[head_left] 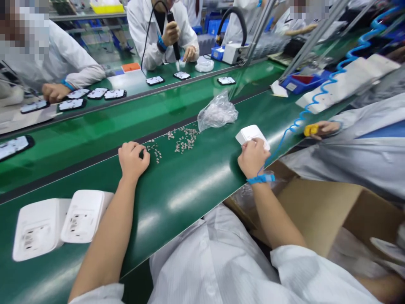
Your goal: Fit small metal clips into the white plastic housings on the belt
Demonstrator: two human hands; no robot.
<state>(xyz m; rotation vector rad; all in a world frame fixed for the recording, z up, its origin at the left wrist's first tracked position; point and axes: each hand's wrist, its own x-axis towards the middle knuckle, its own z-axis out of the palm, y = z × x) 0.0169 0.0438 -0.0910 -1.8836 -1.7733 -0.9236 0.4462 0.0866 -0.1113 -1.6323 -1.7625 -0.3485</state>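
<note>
Housing of white plastic (pixel 250 132) sits by the near edge of the green tabletop (pixel 186 181), touched by the right hand (pixel 252 158), grip unclear. Small metallic pieces (pixel 189 143) lie along the far edge, nearer the curled left hand (pixel 133 159); its pinch I cannot tell.

L hand (pixel 133 162) palm-down, fingers (pixel 136 148) curled twd thumb; R hand (pixel 253 159) fwd, fingers bent; forearms (pixel 112 223) bare.

Orange object (pixel 130 67) on the far bench (pixel 134 81), yellow bin (pixel 109 8) behind, blue bin (pixel 291 86) rightward.
</note>
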